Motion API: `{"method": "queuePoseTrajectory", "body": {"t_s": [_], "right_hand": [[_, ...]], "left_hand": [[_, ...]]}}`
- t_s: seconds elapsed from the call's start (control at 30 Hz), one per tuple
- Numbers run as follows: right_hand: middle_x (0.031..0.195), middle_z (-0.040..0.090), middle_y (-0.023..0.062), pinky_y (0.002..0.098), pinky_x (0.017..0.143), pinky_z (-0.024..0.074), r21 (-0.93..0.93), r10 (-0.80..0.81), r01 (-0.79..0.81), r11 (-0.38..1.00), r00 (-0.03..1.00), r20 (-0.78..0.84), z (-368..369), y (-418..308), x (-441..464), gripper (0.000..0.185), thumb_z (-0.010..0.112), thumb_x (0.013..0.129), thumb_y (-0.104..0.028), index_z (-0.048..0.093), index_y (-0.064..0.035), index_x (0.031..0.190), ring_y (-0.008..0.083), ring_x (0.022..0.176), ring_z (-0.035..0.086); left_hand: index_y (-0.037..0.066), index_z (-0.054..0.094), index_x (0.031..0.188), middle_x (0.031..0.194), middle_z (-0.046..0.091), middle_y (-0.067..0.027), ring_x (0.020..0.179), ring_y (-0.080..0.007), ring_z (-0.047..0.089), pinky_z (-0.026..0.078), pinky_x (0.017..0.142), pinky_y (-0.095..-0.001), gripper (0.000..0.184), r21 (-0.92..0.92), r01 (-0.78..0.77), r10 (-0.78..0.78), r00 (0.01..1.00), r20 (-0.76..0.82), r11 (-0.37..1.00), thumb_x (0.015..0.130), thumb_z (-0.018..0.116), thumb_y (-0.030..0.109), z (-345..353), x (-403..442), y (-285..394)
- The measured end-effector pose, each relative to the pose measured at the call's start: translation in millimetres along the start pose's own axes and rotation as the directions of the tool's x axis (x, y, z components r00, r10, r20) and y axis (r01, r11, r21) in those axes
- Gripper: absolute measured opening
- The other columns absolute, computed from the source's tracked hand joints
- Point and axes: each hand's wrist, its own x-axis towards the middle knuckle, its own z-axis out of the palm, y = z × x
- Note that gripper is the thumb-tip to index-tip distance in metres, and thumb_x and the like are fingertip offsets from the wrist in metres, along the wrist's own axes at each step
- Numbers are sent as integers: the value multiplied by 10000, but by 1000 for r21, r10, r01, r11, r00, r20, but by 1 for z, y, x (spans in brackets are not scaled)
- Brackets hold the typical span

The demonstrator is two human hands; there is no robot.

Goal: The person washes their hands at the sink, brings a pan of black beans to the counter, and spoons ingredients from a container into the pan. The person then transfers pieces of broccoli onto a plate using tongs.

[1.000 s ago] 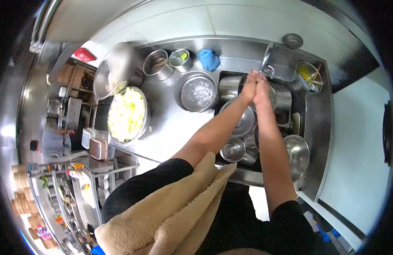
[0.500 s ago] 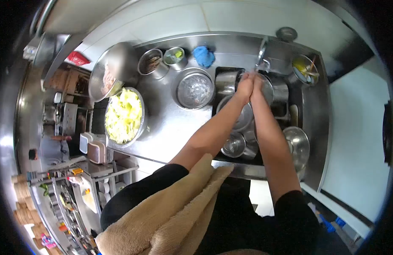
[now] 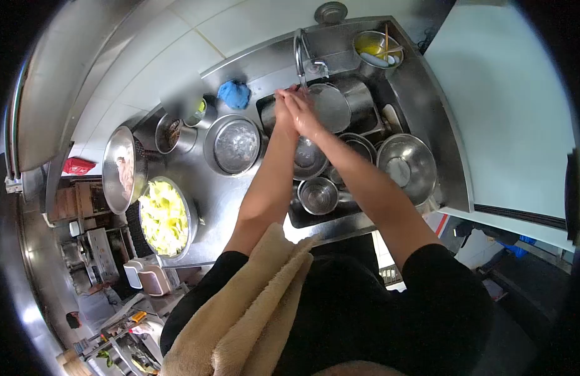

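My left hand and my right hand lie palm against palm over the sink, below the curved faucet. The fingers of my right hand are stretched out flat across the left, which they partly cover. Both hands look wet and hold no object. A thin stream of water seems to fall from the spout near the fingertips. Just right of my hands is a round steel pan. Under my wrists sits a steel bowl, and nearer me a small steel pot.
Left of the sink stand a steel basin, a blue cloth and a bowl of chopped greens. Farther left is a bowl with pale meat. A large steel bowl and a pot with utensils are to the right.
The view has turned and shifted, so the sink sits farther left in it. My hands stay pressed together near the faucet, and the right fingers now show more plainly.
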Motion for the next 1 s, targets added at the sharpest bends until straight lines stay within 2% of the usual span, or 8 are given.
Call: {"method": "queuePoseTrajectory", "body": {"t_s": [0.13,0.23,0.33,0.47,0.6,0.67,0.77,1.0], "right_hand": [[1170,685,240,452,1024,472,-148,173,-180,972,983,-63,-27,6,42,338,508,1035,-255,681,13,1148,358,1117,643],[1013,722,176,432,778,583,135,535,-559,818,826,177,-34,-3,61,235,640,959,-182,676,8,1093,299,865,709],[950,727,111,389,792,592,464,561,-762,452,647,516,-33,-23,61,185,664,947,-158,686,-34,1083,234,857,715],[989,734,114,358,842,599,586,365,-583,563,812,456,-34,-4,62,195,678,945,-157,684,-9,1071,228,905,725],[1102,744,162,363,882,613,507,319,-654,561,737,596,-40,-10,68,239,652,965,-145,680,3,1150,251,968,739],[1157,727,194,392,902,621,597,323,-640,484,764,558,-38,12,73,341,644,997,-189,637,40,1249,290,1054,728],[1207,701,211,420,942,611,398,393,-734,551,649,652,-57,-25,69,363,669,992,-201,622,50,1250,312,1079,715],[1134,694,178,406,958,600,468,459,-687,556,723,516,-87,-23,77,328,707,970,-200,642,41,1184,289,1041,704]], "left_hand": [[38,598,1319,1190,683,-122,1046,-250,669,569,899,-383,386,494,11,49,993,-109,870,1096,448,316,30,-35,-8],[89,736,1065,996,737,-72,865,-187,687,562,763,-344,209,787,-18,105,993,-60,617,1028,586,230,34,-66,20],[81,755,1009,968,747,-123,842,-259,702,561,761,-369,152,958,-182,556,784,277,-220,951,653,178,25,-101,64],[86,699,1184,1299,661,-191,1172,-399,635,490,1017,-480,336,688,227,624,668,406,-689,882,717,231,6,-152,149],[56,660,1287,1360,623,-246,1268,-418,599,464,1091,-491,526,633,576,832,512,214,-518,840,740,320,-70,-172,193],[-19,643,1280,1231,687,-280,1164,-425,670,507,1036,-526,547,630,648,627,715,-308,-429,849,704,313,-123,-164,230],[-79,633,1234,1101,722,-298,1038,-428,722,553,962,-530,506,863,470,614,741,-272,-184,857,657,258,-105,-190,216],[-44,591,1120,1041,719,-292,980,-441,719,566,842,-494,416,935,229,593,805,-25,-271,837,692,244,-27,-158,197]]}}
